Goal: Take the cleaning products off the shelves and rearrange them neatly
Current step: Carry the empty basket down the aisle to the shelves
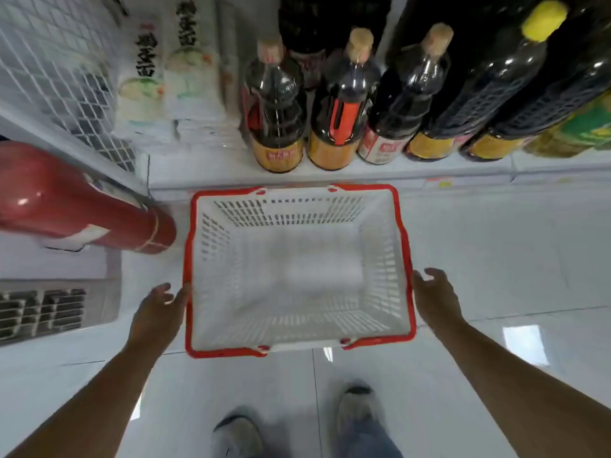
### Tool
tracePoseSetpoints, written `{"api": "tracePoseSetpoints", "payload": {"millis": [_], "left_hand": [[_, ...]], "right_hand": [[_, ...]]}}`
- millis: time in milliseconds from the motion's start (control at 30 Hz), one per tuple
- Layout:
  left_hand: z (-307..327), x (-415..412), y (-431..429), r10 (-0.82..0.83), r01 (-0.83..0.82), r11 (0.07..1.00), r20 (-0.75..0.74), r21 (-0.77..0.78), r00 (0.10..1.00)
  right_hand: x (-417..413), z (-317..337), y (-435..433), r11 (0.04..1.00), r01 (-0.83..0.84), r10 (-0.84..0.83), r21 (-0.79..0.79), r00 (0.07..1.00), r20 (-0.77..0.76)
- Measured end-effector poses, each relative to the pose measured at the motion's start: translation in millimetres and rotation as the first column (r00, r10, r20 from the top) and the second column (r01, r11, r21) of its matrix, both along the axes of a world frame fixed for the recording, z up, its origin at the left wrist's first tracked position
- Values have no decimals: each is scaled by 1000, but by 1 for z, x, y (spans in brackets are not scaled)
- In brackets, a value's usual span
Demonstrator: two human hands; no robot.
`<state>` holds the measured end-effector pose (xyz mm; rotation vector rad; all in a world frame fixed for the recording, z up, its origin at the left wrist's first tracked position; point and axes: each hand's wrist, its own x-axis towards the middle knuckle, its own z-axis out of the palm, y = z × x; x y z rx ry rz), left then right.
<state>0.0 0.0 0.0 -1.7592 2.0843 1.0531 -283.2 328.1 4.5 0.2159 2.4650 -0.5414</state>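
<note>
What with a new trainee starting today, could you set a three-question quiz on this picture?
1. True or false: the basket holds a bottle.
2. The cap at top right is: A red, B yellow, C blue.
3. Fill in: the left hand and right hand each hold ____.
Key: 1 false; 2 B; 3 nothing.
</note>
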Motion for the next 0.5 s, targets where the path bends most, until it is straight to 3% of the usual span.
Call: {"api": "tracePoseSetpoints", "payload": {"millis": [133, 267, 367, 500], "left_hand": [[-49, -33, -19, -5, 1, 999, -67, -46, 998], [-85, -38, -25, -19, 11, 986, -46, -166, 999], [-92, -38, -25, -74, 72, 957, 7, -281, 997], [-83, -36, -15, -78, 75, 958, -2, -276, 997]], "right_hand": [[-26, -48, -21, 995, -82, 82, -50, 997, -9], [-32, -78, -27, 988, -152, 152, 12, 977, -147], [-33, -84, -25, 974, -208, 224, 93, 947, -229], [-27, -79, -23, 970, -221, 240, 102, 940, -243]]}}
